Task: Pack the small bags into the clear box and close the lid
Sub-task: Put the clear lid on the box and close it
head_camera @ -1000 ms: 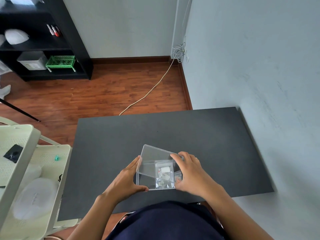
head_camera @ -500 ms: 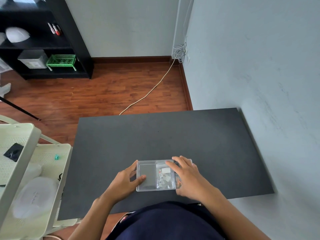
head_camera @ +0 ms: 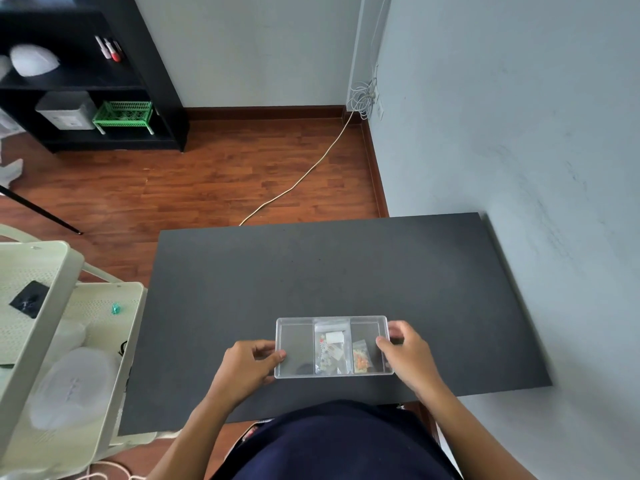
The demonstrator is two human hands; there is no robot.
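Note:
The clear box (head_camera: 296,348) lies flat near the front of the dark table (head_camera: 311,271), its lid down. Through the lid I see small bags: one with white and patterned contents (head_camera: 330,348) in the middle, one with orange bits (head_camera: 361,358) to its right. My left hand (head_camera: 247,367) grips the box's left end, thumb on top. My right hand (head_camera: 407,351) holds the right end, fingers over the edge.
A cream perforated cart (head_camera: 52,327) with a lidded tub (head_camera: 72,386) stands left of the table. The grey wall (head_camera: 519,133) runs along the table's right side. A black shelf (head_camera: 86,81) and a cable (head_camera: 304,174) are across the wooden floor.
The lid, raised a second ago, has come down flat on the box. My right hand slid from the top of the lid to the box's right end; my left stays at the left end.

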